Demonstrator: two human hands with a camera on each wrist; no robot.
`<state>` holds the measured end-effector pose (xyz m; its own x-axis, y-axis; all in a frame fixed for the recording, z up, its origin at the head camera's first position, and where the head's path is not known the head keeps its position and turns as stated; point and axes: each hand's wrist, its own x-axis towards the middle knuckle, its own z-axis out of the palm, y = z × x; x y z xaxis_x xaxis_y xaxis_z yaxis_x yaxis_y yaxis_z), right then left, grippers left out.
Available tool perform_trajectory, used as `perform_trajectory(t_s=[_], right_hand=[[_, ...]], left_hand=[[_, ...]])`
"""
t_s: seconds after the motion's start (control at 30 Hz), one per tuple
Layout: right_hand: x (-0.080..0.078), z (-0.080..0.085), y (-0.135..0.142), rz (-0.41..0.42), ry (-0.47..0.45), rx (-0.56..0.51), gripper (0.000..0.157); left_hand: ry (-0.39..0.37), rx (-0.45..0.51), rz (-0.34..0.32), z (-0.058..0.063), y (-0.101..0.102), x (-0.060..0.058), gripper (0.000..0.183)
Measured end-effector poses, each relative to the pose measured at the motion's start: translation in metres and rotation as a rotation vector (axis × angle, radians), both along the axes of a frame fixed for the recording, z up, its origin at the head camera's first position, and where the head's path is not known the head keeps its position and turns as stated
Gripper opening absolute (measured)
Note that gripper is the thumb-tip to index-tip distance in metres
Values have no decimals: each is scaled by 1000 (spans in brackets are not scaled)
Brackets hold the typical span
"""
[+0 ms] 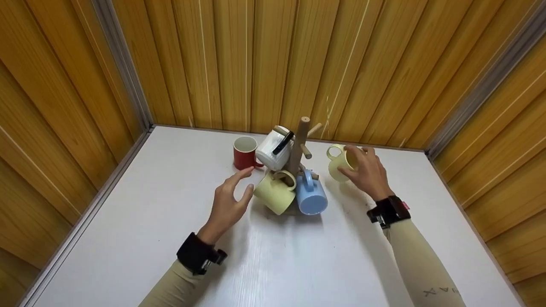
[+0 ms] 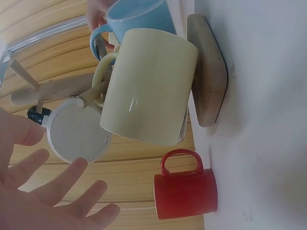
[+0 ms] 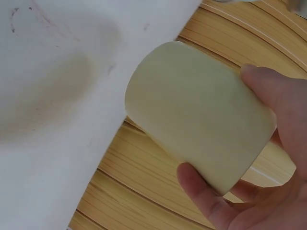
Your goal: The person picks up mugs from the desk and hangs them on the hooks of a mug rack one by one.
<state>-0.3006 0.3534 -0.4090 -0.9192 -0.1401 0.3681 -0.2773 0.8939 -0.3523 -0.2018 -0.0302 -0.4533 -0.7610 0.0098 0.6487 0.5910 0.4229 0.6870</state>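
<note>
My right hand (image 1: pixel 370 174) grips a pale yellow mug (image 1: pixel 338 169) near its rim, thumb and fingers on opposite sides. This mug (image 3: pixel 196 110) is tilted, its handle turned toward the rack. To the left, my left hand (image 1: pixel 226 209) is held with spread, relaxed fingers and nothing in it. Nearest to it, a second pale yellow mug (image 1: pixel 274 195) hangs by its handle from a peg of the wooden mug rack (image 1: pixel 301 138). A light blue mug (image 1: pixel 313 197) hangs beside that one, and a white mug (image 1: pixel 272 150) with a black handle hangs higher up.
A red mug (image 1: pixel 244 158) stands upright on the white table (image 1: pixel 290 264), behind and left of the rack. Bare pegs (image 1: pixel 315 129) stick out on the rack's upper right. Wood-panelled walls (image 1: pixel 264 64) enclose the back and both sides.
</note>
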Motion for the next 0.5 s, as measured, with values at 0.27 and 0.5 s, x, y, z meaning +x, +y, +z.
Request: perform_trajectory(t_s=[0.27,0.5], right_hand=[[29,17,9,38,156,-142,61],[59,25,7,92,267,-244,64]], left_hand=[[23,47,-30,5,7,0,41],[43,96,-125,10,18,4,40]])
